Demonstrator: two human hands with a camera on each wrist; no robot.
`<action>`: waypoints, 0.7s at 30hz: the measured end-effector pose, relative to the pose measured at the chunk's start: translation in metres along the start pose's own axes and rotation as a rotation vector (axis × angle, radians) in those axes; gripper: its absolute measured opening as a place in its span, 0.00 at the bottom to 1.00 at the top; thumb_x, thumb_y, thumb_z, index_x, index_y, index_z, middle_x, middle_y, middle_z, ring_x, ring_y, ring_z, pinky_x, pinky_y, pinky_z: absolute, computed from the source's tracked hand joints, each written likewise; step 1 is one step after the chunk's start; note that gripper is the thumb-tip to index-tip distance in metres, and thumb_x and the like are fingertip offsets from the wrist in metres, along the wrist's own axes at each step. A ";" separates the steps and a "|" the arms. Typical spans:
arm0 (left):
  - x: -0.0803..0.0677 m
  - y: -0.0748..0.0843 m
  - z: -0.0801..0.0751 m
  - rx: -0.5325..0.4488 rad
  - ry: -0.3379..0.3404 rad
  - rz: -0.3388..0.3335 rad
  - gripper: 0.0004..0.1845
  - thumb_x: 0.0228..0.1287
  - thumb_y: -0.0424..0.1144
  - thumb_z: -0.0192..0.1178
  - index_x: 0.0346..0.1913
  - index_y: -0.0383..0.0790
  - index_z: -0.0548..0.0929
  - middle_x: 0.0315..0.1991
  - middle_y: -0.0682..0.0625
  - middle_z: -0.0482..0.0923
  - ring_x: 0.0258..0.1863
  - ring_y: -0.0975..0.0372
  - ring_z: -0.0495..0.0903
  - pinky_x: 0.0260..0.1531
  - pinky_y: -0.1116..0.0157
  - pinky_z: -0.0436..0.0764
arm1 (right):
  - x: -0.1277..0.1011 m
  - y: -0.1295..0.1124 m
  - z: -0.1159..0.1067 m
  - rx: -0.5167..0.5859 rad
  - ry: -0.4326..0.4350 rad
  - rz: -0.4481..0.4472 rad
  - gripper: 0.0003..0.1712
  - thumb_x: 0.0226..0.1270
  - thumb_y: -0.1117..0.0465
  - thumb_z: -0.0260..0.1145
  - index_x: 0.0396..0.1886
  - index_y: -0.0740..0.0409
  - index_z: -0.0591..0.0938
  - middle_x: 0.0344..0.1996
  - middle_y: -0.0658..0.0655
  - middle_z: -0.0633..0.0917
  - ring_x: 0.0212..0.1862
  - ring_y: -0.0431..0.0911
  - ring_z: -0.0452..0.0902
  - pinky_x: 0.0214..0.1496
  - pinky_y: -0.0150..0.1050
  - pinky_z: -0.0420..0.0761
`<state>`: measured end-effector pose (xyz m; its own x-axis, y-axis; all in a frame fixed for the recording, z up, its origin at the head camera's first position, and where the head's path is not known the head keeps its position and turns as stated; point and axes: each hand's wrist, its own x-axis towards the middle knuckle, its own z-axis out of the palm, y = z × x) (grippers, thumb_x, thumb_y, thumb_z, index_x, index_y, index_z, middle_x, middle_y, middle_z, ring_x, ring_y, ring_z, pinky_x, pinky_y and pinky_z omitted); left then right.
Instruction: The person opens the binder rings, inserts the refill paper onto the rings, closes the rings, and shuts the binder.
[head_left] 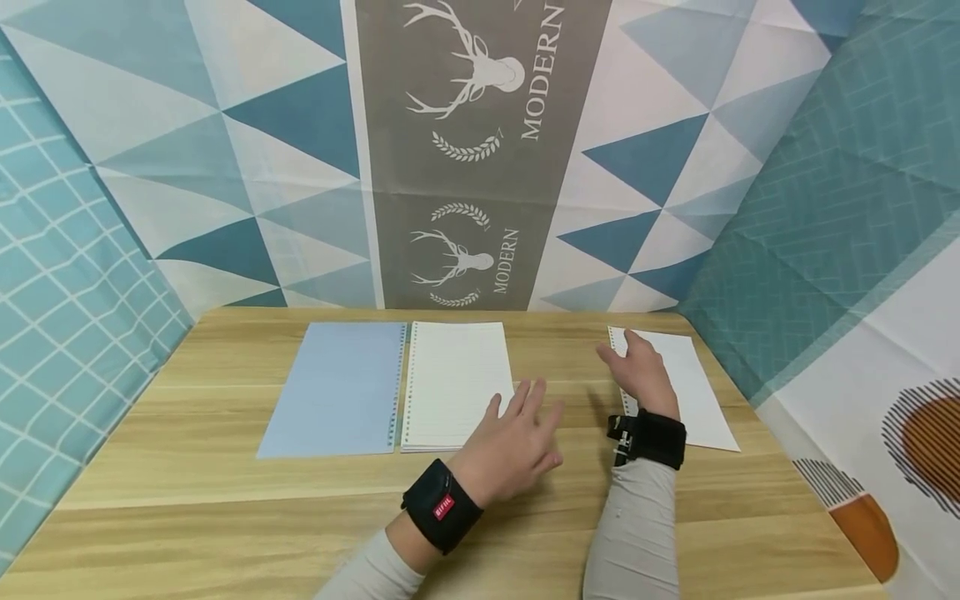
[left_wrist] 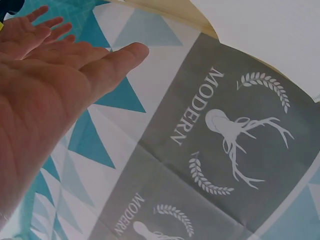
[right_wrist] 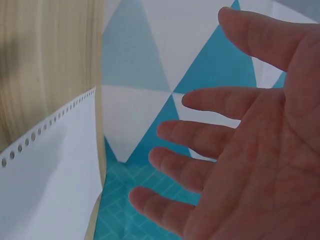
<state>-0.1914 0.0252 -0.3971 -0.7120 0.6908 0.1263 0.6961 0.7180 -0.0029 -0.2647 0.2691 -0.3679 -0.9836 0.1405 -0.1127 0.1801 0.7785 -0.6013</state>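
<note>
**Both hands empty above desk; loose sheet lies under the right hand**

While nothing is gripped, both hands hover low with fingers spread. The wooden table (head_left: 225,500) is boxed in by patterned backdrop cloth (head_left: 480,150) at the rear and both sides, so free movement runs mainly toward the near edge, where bare wood lies wide. An open ring binder (head_left: 341,390), blue cover folded flat to the left and lined pages (head_left: 457,383) to the right, sits square to the far edge, leaving its sheets readily accessible. A loose punched sheet (head_left: 697,392) lies apart at the right, close to the table's right edge, holes facing the binder. The right hand (head_left: 643,373) hangs flat and open above that sheet's punched margin; contact cannot be confirmed. The left hand (head_left: 513,446), likewise open, is just beside the pages' near right corner.
</note>
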 end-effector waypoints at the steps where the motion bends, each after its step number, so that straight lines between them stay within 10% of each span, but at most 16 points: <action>1: 0.000 0.001 0.001 0.003 0.001 0.004 0.33 0.77 0.61 0.46 0.75 0.47 0.63 0.80 0.37 0.55 0.80 0.45 0.58 0.67 0.40 0.72 | 0.000 0.003 0.000 0.004 -0.001 0.016 0.47 0.80 0.42 0.49 0.81 0.69 0.46 0.78 0.76 0.55 0.78 0.70 0.51 0.77 0.64 0.60; 21: -0.003 0.026 0.015 0.081 0.007 0.087 0.32 0.74 0.63 0.51 0.73 0.52 0.66 0.78 0.39 0.60 0.78 0.50 0.62 0.65 0.43 0.76 | -0.006 0.036 -0.021 -0.149 0.058 0.115 0.44 0.80 0.45 0.48 0.76 0.78 0.54 0.68 0.83 0.66 0.69 0.76 0.61 0.69 0.67 0.68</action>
<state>-0.1724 0.0433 -0.4127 -0.6481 0.7506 0.1287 0.7455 0.6598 -0.0940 -0.2523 0.3093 -0.3720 -0.9560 0.2651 -0.1257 0.2929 0.8366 -0.4629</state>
